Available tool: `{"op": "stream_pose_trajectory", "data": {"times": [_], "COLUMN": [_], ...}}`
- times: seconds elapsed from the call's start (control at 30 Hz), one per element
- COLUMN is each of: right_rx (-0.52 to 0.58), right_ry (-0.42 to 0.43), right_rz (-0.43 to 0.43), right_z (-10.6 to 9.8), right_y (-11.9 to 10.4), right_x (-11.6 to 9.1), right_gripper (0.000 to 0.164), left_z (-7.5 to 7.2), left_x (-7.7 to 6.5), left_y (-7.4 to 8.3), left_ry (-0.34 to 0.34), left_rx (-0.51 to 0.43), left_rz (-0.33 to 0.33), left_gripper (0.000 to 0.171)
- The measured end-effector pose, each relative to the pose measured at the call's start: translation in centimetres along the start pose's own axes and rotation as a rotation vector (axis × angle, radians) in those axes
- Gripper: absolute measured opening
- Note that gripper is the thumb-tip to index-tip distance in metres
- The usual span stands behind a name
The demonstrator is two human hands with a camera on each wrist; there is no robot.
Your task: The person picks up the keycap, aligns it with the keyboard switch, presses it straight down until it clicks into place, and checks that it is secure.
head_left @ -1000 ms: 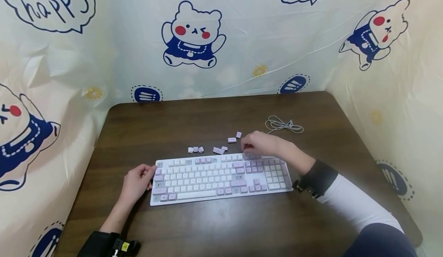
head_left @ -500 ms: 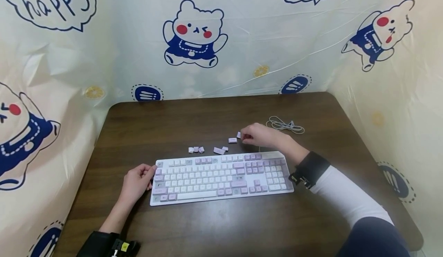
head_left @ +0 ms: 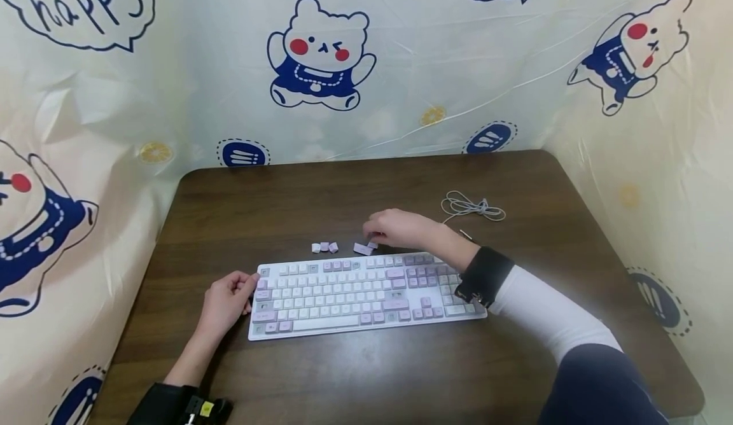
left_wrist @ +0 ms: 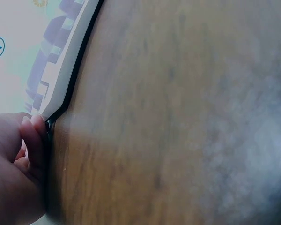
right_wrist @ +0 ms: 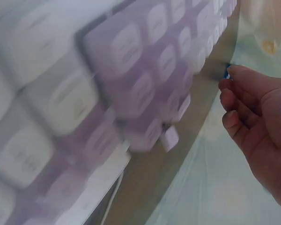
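Observation:
A white and lilac keyboard (head_left: 343, 294) lies flat on the brown table. At its upper left edge, my left hand (head_left: 225, 298) pinches the rim between thumb and fingers; the left wrist view has the fingertips at the keyboard's corner. My right hand (head_left: 397, 228) hovers behind the back edge, fingers loosely bent, and no held thing shows in it. Just beside its fingertips lie a long lilac keycap (head_left: 363, 249) and a small keycap (head_left: 373, 245). Further left sit several small keycaps (head_left: 324, 247). Loose keycaps (right_wrist: 170, 138) also appear, blurred, in the right wrist view.
A coiled pale cable (head_left: 472, 209) lies on the table (head_left: 286, 199) at the back right, with a small metal plug (head_left: 466, 235) near the right wrist. A printed cloth (head_left: 401, 62) hangs around the table's back and sides.
My right hand has moved from the keyboard's back edge up, then left along the loose keycaps, now covering two of them. The left hand stays on the keyboard's edge.

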State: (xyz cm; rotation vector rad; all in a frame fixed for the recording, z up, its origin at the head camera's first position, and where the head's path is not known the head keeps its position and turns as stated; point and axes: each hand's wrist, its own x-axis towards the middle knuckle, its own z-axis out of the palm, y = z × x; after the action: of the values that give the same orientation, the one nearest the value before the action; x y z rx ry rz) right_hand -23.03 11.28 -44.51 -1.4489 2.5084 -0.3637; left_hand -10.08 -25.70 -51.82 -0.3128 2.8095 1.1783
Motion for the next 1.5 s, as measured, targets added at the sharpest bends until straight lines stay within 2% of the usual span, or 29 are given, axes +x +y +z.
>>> {"op": "stream_pose_trajectory", "data": {"times": [0.07,0.17,0.37,0.53,0.73,0.97,1.2,1.33,1.5], "right_rx": [-0.017,-0.011,0.025,-0.074,-0.164,-0.239,-0.228,-0.223,-0.123], "right_ry": [-0.016,-0.041,-0.090,-0.124,-0.103,-0.097,-0.088,-0.085,-0.063], "right_rz": [-0.021,-0.009,0.101,0.157,0.135,0.096,0.118,0.117,0.121], "right_z": [0.1,0.2,0.9,1.8,2.3,2.2,2.3,2.1,1.8], "right_y": [-0.3,-0.7,-1.1,-1.2,-1.5,-1.9,-1.6,-1.6,-1.4], "right_x": [0.7,1.5,2.4,2.5,2.5,2.4,2.3,2.0,1.4], "right_gripper": [0.013,0.012,0.010,0.012,0.012,0.019,0.019,0.016,0.012], "left_z": [0.0,0.1,0.2,0.2,0.2,0.2,0.1,0.1,0.2], "left_x": [0.0,0.0,0.0,0.0,0.0,0.0,0.1,0.1,0.1], "left_y": [0.0,-0.1,-0.2,-0.3,-0.3,-0.3,-0.1,-0.1,-0.3], "left_ry": [0.003,0.006,0.006,0.006,0.009,0.014,0.013,0.020,0.028], "left_rx": [-0.003,-0.005,-0.005,-0.008,-0.001,-0.001,0.003,0.000,-0.002], "left_rz": [0.000,0.002,-0.001,0.001,-0.004,-0.006,-0.005,0.017,0.035], "left_gripper": [0.045,0.044,0.044,0.044,0.044,0.045,0.045,0.042,0.040]}}
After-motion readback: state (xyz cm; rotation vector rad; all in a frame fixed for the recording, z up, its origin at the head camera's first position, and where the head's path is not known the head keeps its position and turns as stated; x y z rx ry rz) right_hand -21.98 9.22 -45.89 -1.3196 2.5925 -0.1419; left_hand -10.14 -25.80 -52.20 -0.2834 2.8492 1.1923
